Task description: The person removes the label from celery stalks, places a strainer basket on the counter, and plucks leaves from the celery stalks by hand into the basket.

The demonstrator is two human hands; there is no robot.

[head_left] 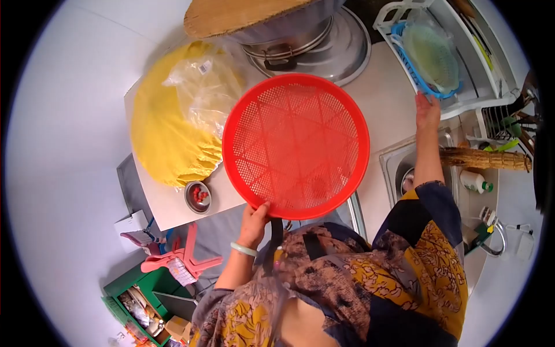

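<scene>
My left hand (253, 226) grips the near rim of a round red mesh basket (296, 144), with the thumb over the rim. The basket's open side faces me and nothing shows inside it. Off to the right, my right hand (428, 110) touches the near end of a blue basket (411, 65) on the white rack (457, 107). Its fingertips are partly hidden at that rim. A pale green basket (430, 55) in thin plastic sits in the blue one.
A yellow cover (165, 124) with clear plastic (208, 92) lies left. A small metal bowl (198, 197) holds red pieces. Behind are a wooden board (243, 17) and a metal lid (347, 52). The sink (399, 165) and a white bottle (473, 181) are right.
</scene>
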